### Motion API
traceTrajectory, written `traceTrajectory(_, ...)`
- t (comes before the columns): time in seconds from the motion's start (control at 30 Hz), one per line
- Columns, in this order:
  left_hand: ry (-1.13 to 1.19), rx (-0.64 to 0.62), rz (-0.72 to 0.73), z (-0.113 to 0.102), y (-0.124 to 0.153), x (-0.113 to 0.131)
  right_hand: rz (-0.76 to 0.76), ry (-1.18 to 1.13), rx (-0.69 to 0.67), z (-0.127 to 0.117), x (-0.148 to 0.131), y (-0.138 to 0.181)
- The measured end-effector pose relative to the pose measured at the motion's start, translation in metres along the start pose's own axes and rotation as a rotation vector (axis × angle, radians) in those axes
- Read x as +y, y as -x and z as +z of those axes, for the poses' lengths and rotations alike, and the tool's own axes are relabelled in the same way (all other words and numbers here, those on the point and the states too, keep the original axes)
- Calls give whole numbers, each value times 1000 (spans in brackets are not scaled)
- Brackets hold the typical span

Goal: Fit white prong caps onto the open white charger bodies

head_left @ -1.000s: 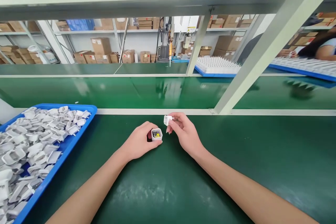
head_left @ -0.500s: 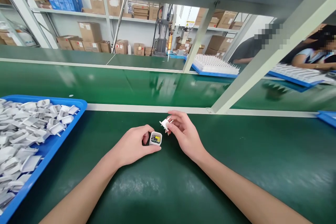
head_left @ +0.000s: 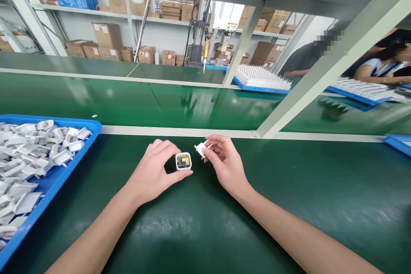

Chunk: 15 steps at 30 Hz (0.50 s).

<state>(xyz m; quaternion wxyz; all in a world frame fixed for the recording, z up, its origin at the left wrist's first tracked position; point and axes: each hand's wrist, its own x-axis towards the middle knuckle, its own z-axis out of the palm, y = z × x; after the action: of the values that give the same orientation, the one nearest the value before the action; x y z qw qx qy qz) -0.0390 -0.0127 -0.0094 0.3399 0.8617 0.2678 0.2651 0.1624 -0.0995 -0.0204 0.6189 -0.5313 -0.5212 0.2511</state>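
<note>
My left hand [head_left: 157, 167] grips a small white charger housing [head_left: 183, 161] between thumb and fingers. Its open end faces me, and a yellow part and dark electronics show inside. Just to the right, my right hand [head_left: 226, 160] pinches a white plug cover with metal pins [head_left: 201, 149] between thumb and fingertips. The cover and the housing are close together but apart. Part of the cover is hidden by my right fingers.
A blue tray [head_left: 72, 160] heaped with white plug covers stands at the left on the green bench [head_left: 205, 231]. A slanted metal post [head_left: 302, 81] rises beyond my hands. Behind the conveyor are a tray of white pinned parts [head_left: 261, 77], a press [head_left: 197, 38] and people at the right.
My left hand has moved slightly left and up with the housing, and its fingers are more stretched. The right hand has hardly moved, still holding the plug cover.
</note>
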Motion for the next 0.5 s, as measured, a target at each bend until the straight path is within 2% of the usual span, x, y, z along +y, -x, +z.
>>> traceTrajectory(0.07, -52, -67, -16, 1, 1, 1, -3, -3, -7, 0, 0, 1)
traceTrajectory(0.2, -42, -54, -39, 7, 4, 4, -13, -5, -5, 1, 0, 4)
traceTrajectory(0.33, -73, -165, -83, 12, 6, 4, -36, 15, -16, 2, -2, 8)
traceTrajectory(0.4, -73, -174, -96, 14, 7, 3, -60, 59, -29, 3, -5, 10)
traceTrajectory(0.5, -78, -165, -89, 15, 6, 1, -114, 195, -128, 3, -9, 12)
